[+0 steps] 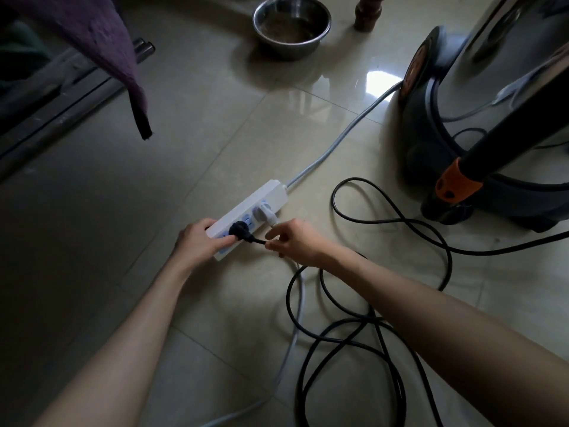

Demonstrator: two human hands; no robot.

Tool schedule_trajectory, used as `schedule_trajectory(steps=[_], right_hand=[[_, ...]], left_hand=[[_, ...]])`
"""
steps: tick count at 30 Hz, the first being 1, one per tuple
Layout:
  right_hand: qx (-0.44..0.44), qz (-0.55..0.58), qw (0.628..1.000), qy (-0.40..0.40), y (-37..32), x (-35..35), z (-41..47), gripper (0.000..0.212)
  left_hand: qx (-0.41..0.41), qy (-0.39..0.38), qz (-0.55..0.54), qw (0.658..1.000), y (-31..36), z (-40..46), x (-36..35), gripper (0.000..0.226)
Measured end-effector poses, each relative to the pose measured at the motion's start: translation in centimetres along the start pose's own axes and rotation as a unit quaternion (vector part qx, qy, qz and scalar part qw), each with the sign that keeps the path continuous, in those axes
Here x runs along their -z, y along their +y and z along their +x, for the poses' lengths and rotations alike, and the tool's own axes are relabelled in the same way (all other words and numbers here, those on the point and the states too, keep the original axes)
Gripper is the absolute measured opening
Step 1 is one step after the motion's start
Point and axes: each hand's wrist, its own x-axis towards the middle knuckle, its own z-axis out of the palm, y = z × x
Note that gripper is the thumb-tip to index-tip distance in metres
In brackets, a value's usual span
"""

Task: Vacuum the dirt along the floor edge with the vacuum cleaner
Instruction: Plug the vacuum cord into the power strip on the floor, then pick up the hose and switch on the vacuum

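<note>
A white power strip [264,195] lies on the tiled floor. My left hand [197,241] grips its near end. A black plug [239,229] sits in one of its sockets, and my right hand [292,241] pinches the black cord [348,334] just behind that plug. A white plug [265,212] occupies a socket further along. The black cord loops over the floor toward the vacuum cleaner [480,97], a steel drum on a dark wheeled base at the right. Its black tube with an orange collar [458,183] leans in front of the drum.
A steel bowl [292,24] stands at the back, beside a wooden furniture leg [368,13]. A purple cloth [92,35] hangs at the upper left over dark sliding-door tracks [55,97]. The strip's grey cable [338,140] runs toward the vacuum.
</note>
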Motion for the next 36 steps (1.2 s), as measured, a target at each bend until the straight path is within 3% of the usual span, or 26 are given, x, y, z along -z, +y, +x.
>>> schedule_trajectory(steps=[6,11,20,29,36], right_hand=[[-0.004,-0.081,0.997,-0.011,-0.3,0.0,-0.8,0.032],[-0.007,-0.12,0.993,0.008,-2.4,2.5,-5.5,0.044],[-0.042,-0.173,0.975,0.13,-12.2,16.7,-24.8,0.065],[-0.06,-0.167,0.956,0.233,-23.6,33.4,-47.2,0.067],[-0.067,-0.198,0.936,0.285,-29.8,43.3,-60.5,0.066]], left_hand=[[0.006,0.004,0.12,0.993,0.0,-0.7,-1.3,0.05],[-0.012,-0.018,0.205,0.978,4.0,-5.1,1.6,0.058],[-0.174,-0.078,0.236,0.953,21.5,-20.5,11.8,0.071],[-0.287,-0.053,0.233,0.928,40.6,-34.9,27.0,0.067],[-0.33,-0.048,0.19,0.923,52.0,-43.8,34.3,0.065]])
